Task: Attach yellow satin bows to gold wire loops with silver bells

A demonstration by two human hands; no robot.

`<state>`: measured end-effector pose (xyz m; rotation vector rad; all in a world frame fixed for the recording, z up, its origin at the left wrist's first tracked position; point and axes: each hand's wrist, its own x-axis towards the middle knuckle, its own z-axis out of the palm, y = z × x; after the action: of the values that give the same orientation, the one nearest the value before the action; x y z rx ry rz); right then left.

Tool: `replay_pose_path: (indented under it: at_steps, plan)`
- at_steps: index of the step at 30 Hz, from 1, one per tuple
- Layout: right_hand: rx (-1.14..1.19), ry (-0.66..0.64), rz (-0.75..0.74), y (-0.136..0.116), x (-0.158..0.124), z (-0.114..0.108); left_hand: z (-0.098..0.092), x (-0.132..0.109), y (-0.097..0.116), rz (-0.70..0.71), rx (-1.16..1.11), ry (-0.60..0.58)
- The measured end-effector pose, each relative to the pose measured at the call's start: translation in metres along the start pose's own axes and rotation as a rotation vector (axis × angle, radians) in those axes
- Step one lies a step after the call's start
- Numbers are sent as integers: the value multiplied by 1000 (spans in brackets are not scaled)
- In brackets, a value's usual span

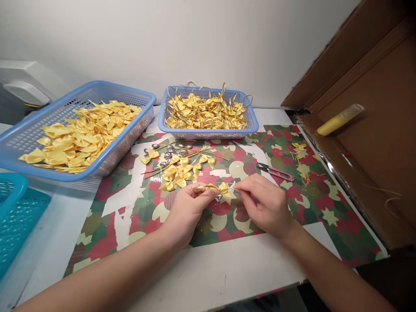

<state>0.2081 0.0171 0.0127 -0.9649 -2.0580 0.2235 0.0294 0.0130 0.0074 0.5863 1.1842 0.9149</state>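
Note:
My left hand (191, 203) pinches a yellow ribbon bow (223, 188) between thumb and fingers. A silver bell (219, 197) hangs just below the bow. My right hand (264, 201) is closed in a pinch on a thin gold cord (232, 189) that runs out from the bow's right side. Beyond my left hand lies a small heap of loose yellow bows (180, 172), with several silver bells (169, 154) and straight gold cords (214, 154) around it. Pink-handled thread snips (275, 172) rest past my right hand.
A blue basket (81, 175) of yellow bows stands at left. Another blue basket (208, 131) behind holds bows with looped gold cords. A teal basket (22, 190) is at the left edge. Cardboard (367, 78) walls the right side, with a yellow tube (339, 120) on it. Thread scraps (303, 171) lie nearby.

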Motion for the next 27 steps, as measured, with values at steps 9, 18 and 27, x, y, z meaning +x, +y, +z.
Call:
replay_pose_path:
  at_steps: [9, 18, 27]
  plan:
    - [232, 9, 389, -8, -11, 16, -3, 1, -7, 21, -31, 13]
    - [354, 29, 536, -14, -14, 24, -4, 2, -11, 73, -5, 23]
    - [393, 10, 584, -14, -16, 27, -3, 3, -9, 79, -13, -23]
